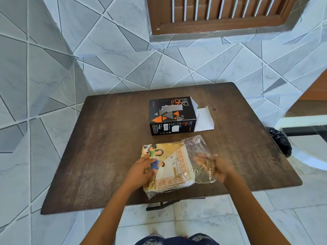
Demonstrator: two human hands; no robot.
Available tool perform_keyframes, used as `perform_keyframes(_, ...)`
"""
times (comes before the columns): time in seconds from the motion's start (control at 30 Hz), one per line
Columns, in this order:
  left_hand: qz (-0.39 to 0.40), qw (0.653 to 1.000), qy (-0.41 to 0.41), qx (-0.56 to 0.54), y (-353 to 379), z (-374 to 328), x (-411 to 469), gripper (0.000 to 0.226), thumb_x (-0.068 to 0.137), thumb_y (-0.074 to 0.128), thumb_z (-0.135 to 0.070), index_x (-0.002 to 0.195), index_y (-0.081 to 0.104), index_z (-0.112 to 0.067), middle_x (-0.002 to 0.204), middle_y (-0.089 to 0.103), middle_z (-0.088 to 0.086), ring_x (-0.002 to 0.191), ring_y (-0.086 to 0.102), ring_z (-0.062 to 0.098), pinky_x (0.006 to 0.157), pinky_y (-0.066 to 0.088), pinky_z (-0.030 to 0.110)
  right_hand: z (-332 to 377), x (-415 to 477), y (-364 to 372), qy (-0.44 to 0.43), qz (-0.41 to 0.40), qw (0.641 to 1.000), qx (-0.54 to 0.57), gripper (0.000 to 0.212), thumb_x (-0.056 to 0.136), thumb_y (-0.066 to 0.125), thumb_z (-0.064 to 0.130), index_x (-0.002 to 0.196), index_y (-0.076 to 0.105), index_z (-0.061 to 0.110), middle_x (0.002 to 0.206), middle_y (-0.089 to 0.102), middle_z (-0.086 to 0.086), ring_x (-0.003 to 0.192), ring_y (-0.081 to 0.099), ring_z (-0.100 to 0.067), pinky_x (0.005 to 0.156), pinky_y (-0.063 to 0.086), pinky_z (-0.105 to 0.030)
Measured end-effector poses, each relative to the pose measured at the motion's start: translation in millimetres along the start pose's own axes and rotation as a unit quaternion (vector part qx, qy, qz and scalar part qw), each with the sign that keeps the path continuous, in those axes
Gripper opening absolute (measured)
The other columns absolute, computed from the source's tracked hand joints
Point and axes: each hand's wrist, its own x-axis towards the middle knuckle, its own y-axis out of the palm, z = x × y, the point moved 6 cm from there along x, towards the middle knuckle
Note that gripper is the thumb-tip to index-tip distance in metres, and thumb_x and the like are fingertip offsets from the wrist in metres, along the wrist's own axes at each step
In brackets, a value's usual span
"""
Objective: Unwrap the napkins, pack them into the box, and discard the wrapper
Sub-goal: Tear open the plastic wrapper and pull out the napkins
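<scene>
A pack of napkins (174, 167) in a printed yellow and clear plastic wrapper lies near the front edge of the brown table (109, 152). My left hand (143, 169) rests flat on the pack's left part, fingers straight. My right hand (215, 167), blurred, grips the loose clear end of the wrapper (196, 145) at the pack's right side. Behind the pack stands a black and orange tissue box (170, 114), its right end flap (203, 119) open and lying on the table.
A tiled wall rises behind the table. A black plastic bag (281, 140) hangs beside a white chair (304, 135) at the right. The table's front edge is close under my forearms.
</scene>
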Motion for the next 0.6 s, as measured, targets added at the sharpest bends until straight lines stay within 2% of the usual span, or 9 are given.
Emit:
perform_keyframes(0.03, -0.044, 0.999, -0.003, -0.028, -7, 1, -2, 0.044, 0.09, 0.055, -0.026, 0.134, 0.046, -0.026, 0.153, 0.029, -0.002, 0.139, 0.029, 0.019, 0.111, 0.031, 0.037, -2, 0, 0, 0.01, -0.017, 0.999, -0.039, 0.024, 0.094, 0.046, 0.014, 0.108, 0.059, -0.002, 0.078, 0.071, -0.011, 0.063, 0.067, -0.015, 0.05, 0.056, -0.023)
perform_keyframes(0.1, -0.091, 0.993, -0.017, -0.067, -15, 5, -5, 0.039, 0.089, 0.056, -0.018, 0.127, 0.053, -0.023, 0.149, 0.036, 0.002, 0.134, 0.036, 0.02, 0.108, 0.038, 0.038, -2, 2, -1, 0.005, -0.041, 0.993, -0.112, 0.023, 0.089, 0.056, 0.008, 0.109, 0.06, -0.002, 0.092, 0.065, -0.016, 0.07, 0.061, -0.017, 0.054, 0.051, -0.024)
perform_keyframes(0.17, -0.058, 0.996, -0.031, -0.06, -11, 8, -7, 0.044, 0.088, 0.057, -0.019, 0.132, 0.049, -0.023, 0.152, 0.029, 0.001, 0.136, 0.034, 0.02, 0.108, 0.038, 0.037, 0, 2, 6, 0.006, -0.034, 0.99, -0.137, 0.022, 0.089, 0.055, 0.009, 0.109, 0.062, 0.001, 0.1, 0.063, -0.018, 0.076, 0.059, -0.019, 0.063, 0.05, -0.028)
perform_keyframes(0.27, 0.005, 0.999, -0.042, -0.027, 2, 9, -10, 0.056, 0.09, 0.056, -0.025, 0.141, 0.034, -0.026, 0.158, 0.011, -0.003, 0.142, 0.024, 0.02, 0.112, 0.03, 0.035, 0, 2, 30, 0.038, 0.018, 0.987, -0.157, 0.026, 0.089, 0.055, 0.018, 0.112, 0.059, 0.006, 0.104, 0.063, -0.014, 0.09, 0.06, -0.027, 0.078, 0.051, -0.04)
perform_keyframes(0.4, 0.014, 0.998, -0.051, -0.044, 3, 10, -10, 0.057, 0.09, 0.056, -0.028, 0.142, 0.031, -0.029, 0.158, 0.008, -0.005, 0.143, 0.021, 0.02, 0.113, 0.028, 0.038, -5, 9, 52, 0.087, 0.047, 0.97, -0.22, 0.059, 0.082, 0.064, 0.031, 0.131, 0.043, 0.005, 0.131, 0.052, -0.014, 0.125, 0.045, -0.037, 0.092, 0.046, -0.042)
perform_keyframes(0.47, 0.022, 0.997, -0.055, -0.046, 3, 11, -11, 0.058, 0.09, 0.056, -0.029, 0.141, 0.031, -0.031, 0.158, 0.007, -0.005, 0.143, 0.02, 0.02, 0.114, 0.027, 0.04, -9, 14, 52, 0.11, 0.033, 0.959, -0.258, 0.077, 0.078, 0.066, 0.039, 0.137, 0.034, 0.002, 0.13, 0.049, -0.022, 0.132, 0.037, -0.04, 0.106, 0.038, -0.044)
perform_keyframes(0.53, 0.033, 0.997, -0.056, -0.041, 3, 11, -11, 0.059, 0.09, 0.055, -0.03, 0.142, 0.028, -0.032, 0.158, 0.005, -0.006, 0.143, 0.019, 0.021, 0.114, 0.027, 0.042, -11, 17, 54, 0.141, 0.022, 0.95, -0.278, 0.068, 0.09, 0.052, 0.035, 0.14, 0.024, -0.003, 0.134, 0.043, -0.027, 0.135, 0.031, -0.041, 0.11, 0.032, -0.043)
perform_keyframes(0.6, 0.04, 0.997, -0.057, -0.041, 3, 11, -11, 0.059, 0.091, 0.054, -0.029, 0.143, 0.026, -0.032, 0.158, 0.004, -0.006, 0.143, 0.019, 0.02, 0.114, 0.028, 0.042, -10, 22, 58, 0.159, 0.038, 0.948, -0.274, 0.064, 0.093, 0.047, 0.034, 0.141, 0.022, 0.0, 0.146, 0.031, -0.025, 0.135, 0.03, -0.04, 0.103, 0.039, -0.047)
